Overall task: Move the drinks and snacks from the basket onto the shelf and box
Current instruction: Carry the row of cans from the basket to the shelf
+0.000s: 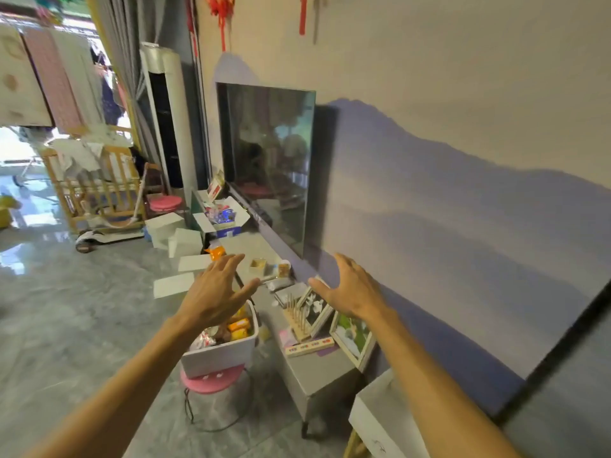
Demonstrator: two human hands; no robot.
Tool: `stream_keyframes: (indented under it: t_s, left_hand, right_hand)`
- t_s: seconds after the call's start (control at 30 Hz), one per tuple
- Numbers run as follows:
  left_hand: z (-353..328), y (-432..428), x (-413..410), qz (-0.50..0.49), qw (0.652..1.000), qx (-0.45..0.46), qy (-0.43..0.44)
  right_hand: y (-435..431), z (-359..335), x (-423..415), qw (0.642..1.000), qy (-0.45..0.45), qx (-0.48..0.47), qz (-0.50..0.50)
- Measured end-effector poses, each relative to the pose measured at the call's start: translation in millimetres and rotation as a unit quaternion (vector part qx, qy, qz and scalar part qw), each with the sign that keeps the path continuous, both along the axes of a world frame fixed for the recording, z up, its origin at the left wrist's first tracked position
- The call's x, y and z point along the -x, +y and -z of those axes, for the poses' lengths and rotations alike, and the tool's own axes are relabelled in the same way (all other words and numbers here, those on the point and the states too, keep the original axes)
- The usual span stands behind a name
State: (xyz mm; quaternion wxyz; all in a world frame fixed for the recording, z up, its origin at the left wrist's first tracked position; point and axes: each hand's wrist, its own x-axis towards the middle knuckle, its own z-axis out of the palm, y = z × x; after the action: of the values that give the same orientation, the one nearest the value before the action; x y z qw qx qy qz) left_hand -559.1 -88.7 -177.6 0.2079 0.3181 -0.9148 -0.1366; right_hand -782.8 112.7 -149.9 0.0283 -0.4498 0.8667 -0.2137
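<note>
Basket (218, 357) on pink stool (211, 382), picture frames (315, 309) on shelf (246, 247) beside

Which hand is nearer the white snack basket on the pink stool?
Left. The left hand hovers open over the far end of the basket; the right hand is off to its right, above the picture frames.

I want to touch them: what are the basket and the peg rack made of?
The basket looks like white plastic, smooth and matte, with rounded edges. The peg rack seems bare wood, pale tan, though blur leaves that unsure.
</note>
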Motion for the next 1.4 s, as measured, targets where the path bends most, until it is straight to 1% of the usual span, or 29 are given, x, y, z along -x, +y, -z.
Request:
stream_keyframes:
  t_s: [0.13,0.23,0.47,0.6,0.77,0.83,0.93,1.07,1.23,1.4]
  left_hand:
    - [12,-72,-35,-0.055,0.998,-0.013,0.001]
    - [25,-124,-52,-0.091,0.995,-0.030,-0.014]
    - [59,-233,-70,-0.120,0.990,-0.049,-0.052]
    - [88,-277,-63,-0.125,0.987,-0.070,-0.069]
    - [136,-329,-35,-0.134,0.980,-0.110,-0.095]
    - [158,-352,-18,-0.134,0.977,-0.119,-0.117]
    - [191,-385,9,-0.133,0.969,-0.134,-0.157]
    - [227,-430,46,-0.114,0.957,-0.143,-0.225]
    - [283,-486,79,-0.062,0.944,-0.152,-0.287]
    - [361,-546,105,0.030,0.927,-0.135,-0.349]
  right_hand:
    - [-92,12,-26,0.999,-0.009,-0.017,-0.045]
    - [-152,26,-35,0.997,-0.027,-0.036,-0.059]
    - [-270,59,-36,0.994,-0.047,-0.051,-0.080]
    - [-327,88,-25,0.991,-0.069,-0.077,-0.090]
    - [-399,139,5,0.984,-0.081,-0.116,-0.106]
    - [-428,162,21,0.982,-0.084,-0.127,-0.112]
    - [-464,200,43,0.979,-0.114,-0.124,-0.119]
    - [-500,254,60,0.967,-0.169,-0.151,-0.114]
    - [-534,325,64,0.949,-0.230,-0.184,-0.108]
    - [-556,413,40,0.952,-0.226,-0.198,-0.063]
